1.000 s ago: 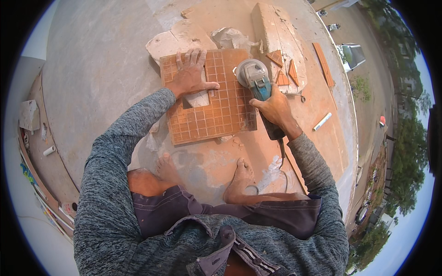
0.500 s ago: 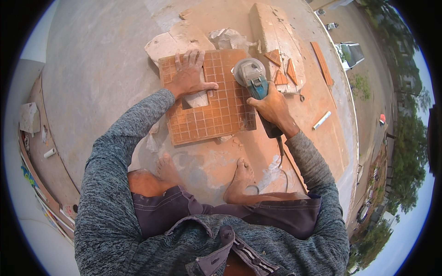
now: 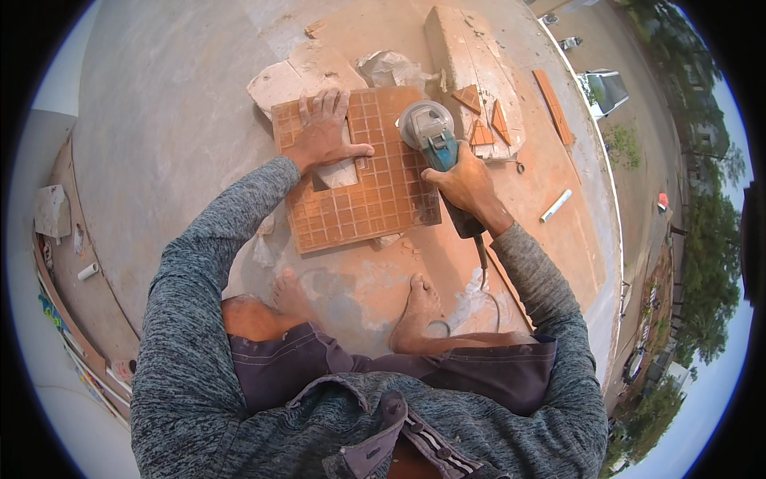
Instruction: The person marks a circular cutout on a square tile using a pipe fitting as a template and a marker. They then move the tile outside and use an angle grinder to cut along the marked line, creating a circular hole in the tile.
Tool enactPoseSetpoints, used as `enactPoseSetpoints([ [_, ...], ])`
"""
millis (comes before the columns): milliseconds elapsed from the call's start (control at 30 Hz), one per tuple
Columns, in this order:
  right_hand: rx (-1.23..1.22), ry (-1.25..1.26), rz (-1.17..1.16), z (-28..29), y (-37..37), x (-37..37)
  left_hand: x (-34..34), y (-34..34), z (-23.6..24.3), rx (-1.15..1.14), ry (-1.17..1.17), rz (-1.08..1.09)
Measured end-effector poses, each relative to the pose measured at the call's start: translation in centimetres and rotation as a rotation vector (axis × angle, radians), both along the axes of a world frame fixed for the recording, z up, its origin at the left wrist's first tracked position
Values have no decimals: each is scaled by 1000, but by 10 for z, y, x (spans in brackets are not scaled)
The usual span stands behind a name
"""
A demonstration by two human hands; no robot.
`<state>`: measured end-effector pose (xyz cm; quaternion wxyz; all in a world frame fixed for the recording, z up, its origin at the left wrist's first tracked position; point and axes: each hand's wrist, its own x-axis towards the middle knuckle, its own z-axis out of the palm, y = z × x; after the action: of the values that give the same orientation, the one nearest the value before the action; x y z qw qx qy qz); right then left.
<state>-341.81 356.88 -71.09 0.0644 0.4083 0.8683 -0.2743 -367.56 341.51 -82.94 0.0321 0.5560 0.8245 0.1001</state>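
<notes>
A square terracotta tile [image 3: 343, 219] lies with its gridded side up, and a rectangular opening is cut into it. My left hand [image 3: 321, 137] rests flat on the tile's far left part beside that opening, fingers stretched out and thumb pointing right. My right hand [image 3: 469, 185] is wrapped round the body of a teal and black angle grinder [image 3: 439, 148]. The grinder's round guard sits over the tile's right edge; the disc is mostly hidden beneath it. From the grinder's near end a cord [image 3: 483, 259] runs down toward my right foot.
A pale slab [image 3: 299, 68] lies under the tile's far left side. Triangular tile offcuts [image 3: 481, 133] sit on a long pale block [image 3: 467, 52] at far right. Beyond are a tile strip [image 3: 553, 104] and a white marker-like tube [image 3: 556, 206]. My bare feet [image 3: 419, 307] are close to the tile.
The view has shifted slightly, so the tile and grinder appear a little farther left. Both hands keep nearly the same places relative to the tile.
</notes>
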Motion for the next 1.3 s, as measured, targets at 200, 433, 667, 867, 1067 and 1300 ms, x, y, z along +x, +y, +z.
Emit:
enactPoseSetpoints([
  [200,-8,10,4,0,1,3,1,0,0,4,21,5],
  [433,-25,8,-1,-1,1,0,-1,0,-2,40,-10,-8],
  [667,-49,57,-14,0,2,3,-1,0,1,3,-10,0],
  [867,-69,93,-98,7,14,14,-2,0,-1,12,-15,-2],
  [1067,-4,71,-62,4,23,20,0,0,-3,-4,12,2],
  [1300,57,37,-6,1,21,19,-1,0,-2,7,3,-3],
])
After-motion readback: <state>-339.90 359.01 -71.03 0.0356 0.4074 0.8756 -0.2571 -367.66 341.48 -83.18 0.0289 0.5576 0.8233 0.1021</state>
